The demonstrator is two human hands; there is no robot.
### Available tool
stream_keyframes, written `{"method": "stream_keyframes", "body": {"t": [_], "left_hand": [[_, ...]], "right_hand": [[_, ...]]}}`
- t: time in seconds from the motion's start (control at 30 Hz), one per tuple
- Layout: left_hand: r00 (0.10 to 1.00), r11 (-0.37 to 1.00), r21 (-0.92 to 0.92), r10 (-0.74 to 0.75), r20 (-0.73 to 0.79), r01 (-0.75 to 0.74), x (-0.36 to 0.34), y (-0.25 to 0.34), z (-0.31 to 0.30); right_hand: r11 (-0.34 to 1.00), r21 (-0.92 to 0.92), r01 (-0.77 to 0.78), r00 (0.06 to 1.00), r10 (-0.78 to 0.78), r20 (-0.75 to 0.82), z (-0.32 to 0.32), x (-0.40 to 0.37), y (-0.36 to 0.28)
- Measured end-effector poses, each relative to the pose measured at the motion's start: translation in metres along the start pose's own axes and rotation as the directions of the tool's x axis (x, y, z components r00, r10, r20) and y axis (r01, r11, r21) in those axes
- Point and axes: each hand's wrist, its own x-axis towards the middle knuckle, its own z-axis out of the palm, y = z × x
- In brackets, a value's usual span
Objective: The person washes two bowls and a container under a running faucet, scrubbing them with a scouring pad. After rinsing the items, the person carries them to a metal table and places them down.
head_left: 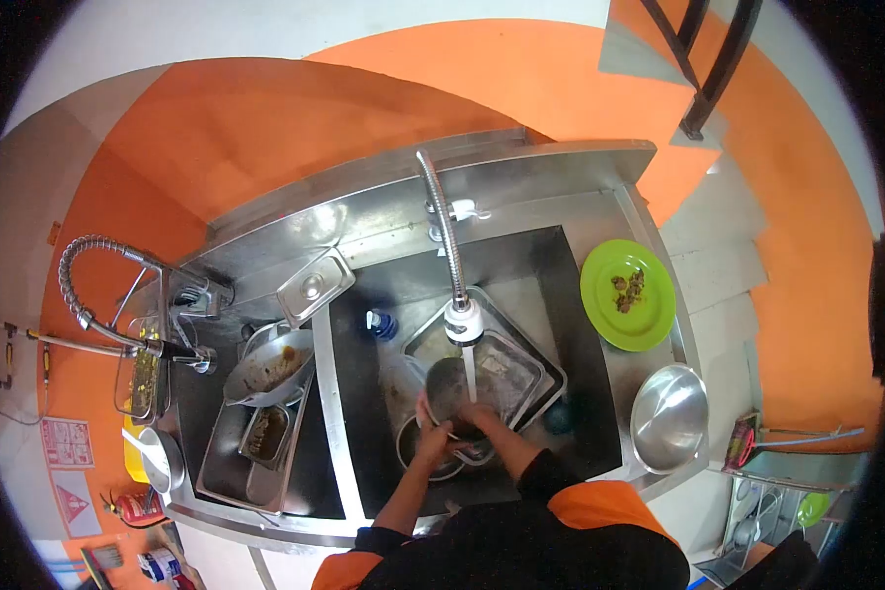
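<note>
At the far left a spring faucet arches over the left basin, where a dirty wok lies on stacked pans, and a steel lid rests on the counter behind them. In the middle sink the tap head runs a stream straight down onto a bowl, which is held tilted above a tray and a pot. The left hand grips the bowl's near rim, fingers curled around it as far as can be made out. The right hand lies against the rim just beside the stream, and I cannot tell whether its fingers are spread or pressed together. The rinse would probably go best with the bowl tipped so that the water runs off into the sink, turning it by the rim while the right hand rubs the wetted part. A firm left grip matters, since wet steel is likely to be slippery. To the right, on the counter, sit a green plate with scraps and a big bowl.
</note>
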Motion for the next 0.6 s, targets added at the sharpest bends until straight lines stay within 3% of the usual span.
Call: {"method": "stream_keyframes", "body": {"t": [0.03, 0.07, 0.1, 0.13, 0.17, 0.2, 0.23, 0.27, 0.3, 0.33, 0.37, 0.43, 0.5, 0.6], "left_hand": [[0.991, 0.974, -0.197, -0.127, -0.046, 0.115, -0.001, 0.012, 0.0], [0.964, 0.895, -0.391, -0.259, -0.065, 0.214, -0.001, 0.018, 0.0], [0.965, 0.895, -0.396, -0.254, -0.071, 0.207, 0.005, 0.013, -0.001], [0.981, 0.951, -0.267, -0.183, -0.065, 0.159, 0.015, 0.006, -0.003], [0.992, 0.985, -0.134, -0.113, -0.049, 0.106, 0.021, -0.004, -0.003], [0.992, 0.984, -0.144, -0.112, -0.054, 0.103, 0.024, -0.002, 0.002], [0.997, 0.993, 0.119, -0.02, -0.081, 0.03, 0.033, 0.006, 0.008], [0.994, 0.926, 0.376, 0.077, -0.082, -0.041, 0.042, 0.015, 0.015], [0.993, 0.928, 0.368, 0.086, -0.08, -0.051, 0.052, 0.02, 0.022], [0.996, 0.739, 0.673, 0.057, -0.066, 0.002, 0.063, 0.022, 0.029], [0.998, 0.453, 0.89, 0.026, -0.064, 0.045, 0.073, 0.021, 0.036], [0.994, 0.499, 0.866, 0.098, -0.041, -0.014, 0.087, 0.009, 0.05], [0.985, 0.531, 0.844, 0.172, -0.025, -0.071, 0.091, 0.007, 0.055], [0.823, -0.096, 0.926, 0.432, 0.37, -0.365, 0.066, 0.03, 0.06]], "right_hand": [[0.949, 0.281, -0.144, 0.99, 0.139, 0.037, 0.007, 0.02, 0.002], [0.951, 0.276, -0.137, 0.99, 0.133, 0.036, 0.013, 0.037, 0.008], [0.972, 0.234, -0.011, 0.993, 0.038, -0.108, 0.017, 0.053, 0.014], [0.978, 0.175, 0.11, 0.968, -0.065, -0.243, 0.007, 0.056, 0.008], [0.979, 0.169, 0.117, 0.968, -0.075, -0.239, -0.004, 0.06, 0.006], [0.943, 0.334, 0.005, 0.959, 0.09, -0.27, -0.042, 0.047, -0.006], [0.866, 0.492, -0.094, 0.927, 0.257, -0.274, -0.078, 0.027, -0.018], [0.871, 0.484, -0.09, 0.926, 0.252, -0.28, -0.101, 0.007, -0.024], [0.844, 0.534, -0.05, 0.914, 0.254, -0.317, -0.124, -0.01, -0.027], [0.814, 0.58, -0.008, 0.9, 0.259, -0.351, -0.141, -0.02, -0.026], [0.854, 0.519, -0.032, 0.884, 0.267, -0.384, -0.154, -0.021, -0.023], [0.887, 0.415, 0.202, 0.772, 0.117, -0.625, -0.181, -0.012, -0.019], [0.855, 0.371, 0.363, 0.706, 0.007, -0.709, -0.223, 0.01, -0.028], [0.812, 0.265, 0.519, 0.597, -0.123, -0.793, -0.29, 0.029, -0.064]]}}
